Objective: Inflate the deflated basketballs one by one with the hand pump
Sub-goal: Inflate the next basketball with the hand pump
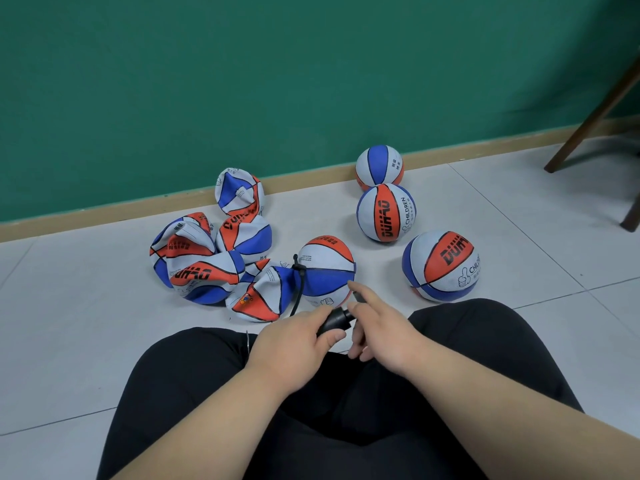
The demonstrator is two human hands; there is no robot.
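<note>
1. The person sits on the floor (86, 341) with legs in black trousers (346, 410). The left hand (294, 337) is wrapped around the body of the black pump (334, 320); the right hand (381, 327) is at the pump's far end, fingers loosely spread, and I cannot tell whether it grips the handle or only touches it.

2. A thin black hose (298, 289) runs from the pump up to the near ball (325, 268), which lies just beyond the hands and looks round and nearly full.

3. Handling, as a judgement: the pump is light, stiff plastic, best held around the barrel with one hand while the other works the handle. The hose is limp and its needle end likely fragile, so it should be pulled straight out, not bent.

4. The filled balls look firm, with a pebbled, grippy skin; they roll freely on the smooth tiles, so one needs steadying by palm or knee. The flat ones are soft and floppy, easy to pinch by a fold, and each must be turned to find its valve.

5. Count: one pump; three round balls (386, 213) to the right, the farthest near the wall's skirting; one ball on the hose; about five crumpled flat balls (204, 268) heaped to the left, though overlaps make that count uncertain.
</note>
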